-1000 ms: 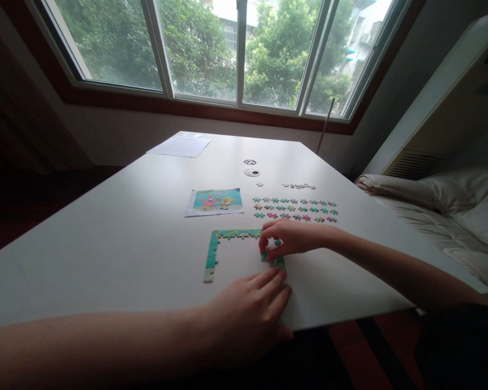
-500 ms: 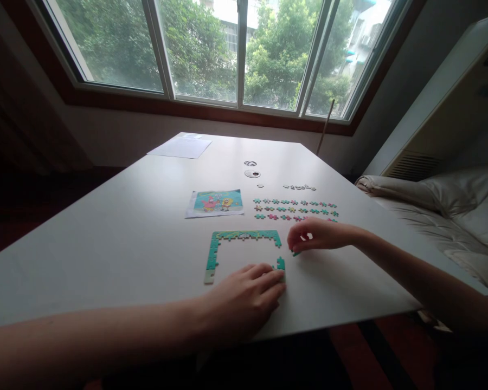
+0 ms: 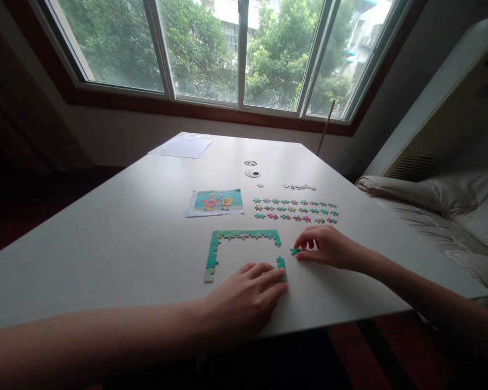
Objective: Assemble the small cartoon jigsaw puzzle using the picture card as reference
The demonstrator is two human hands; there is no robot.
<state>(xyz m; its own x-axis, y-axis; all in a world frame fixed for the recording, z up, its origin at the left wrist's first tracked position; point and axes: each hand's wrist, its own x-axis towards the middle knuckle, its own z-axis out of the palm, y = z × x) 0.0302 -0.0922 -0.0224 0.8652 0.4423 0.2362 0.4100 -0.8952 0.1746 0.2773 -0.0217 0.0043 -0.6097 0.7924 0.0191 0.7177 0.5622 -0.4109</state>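
Left hand (image 3: 248, 295) flat and released on the table (image 3: 106, 238), fingertips touching a short green strip (image 3: 282, 264) of joined pieces, close to the front edge. Right hand (image 3: 329, 249) just beside it, thumb and forefinger pinched on one teal puzzle piece (image 3: 295, 251), the piece low on the tabletop and apart from the strip. Between and beyond the two hands, one half-built puzzle frame (image 3: 244, 234): top side done, left side running down, right side open but for the strip, bare tabletop inside. Plenty of open white surface to the left of the frame, less to the right before the table's slanted right edge. Farther back, three rows of loose pieces (image 3: 295, 209), too small to count singly, and one thin line of pale bits (image 3: 299, 187) behind them. Left of the rows, one cartoon picture (image 3: 215, 201). Beyond that, two small round discs (image 3: 252, 173), one behind the other, and one white sheet (image 3: 181, 146) near the far edge. Off the right edge, pale bedding (image 3: 431, 200); past the far corner, one thin stick (image 3: 325, 127) leaning under the window (image 3: 203, 49).
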